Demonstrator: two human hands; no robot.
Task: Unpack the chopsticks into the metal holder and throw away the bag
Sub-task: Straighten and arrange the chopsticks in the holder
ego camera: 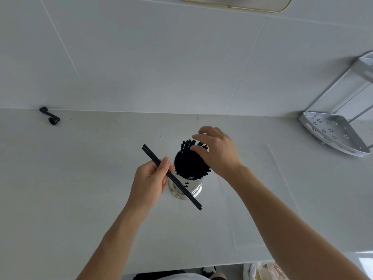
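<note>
A shiny metal holder (192, 187) stands upright on the white counter, packed with several black chopsticks (188, 165). My left hand (149, 182) grips a pair of black chopsticks (181, 185) that slants across the holder's front, from upper left to lower right. My right hand (219, 150) rests on top of the bundle in the holder, fingers curled over the chopstick ends. No bag lies on the counter; a plastic bag (260, 270) shows at the bottom edge, below the counter.
A small black handle-like object (49, 116) lies at the back left by the wall. A grey perforated metal shelf rack (334, 132) stands at the far right corner. The tiled wall rises behind the white counter (90, 168).
</note>
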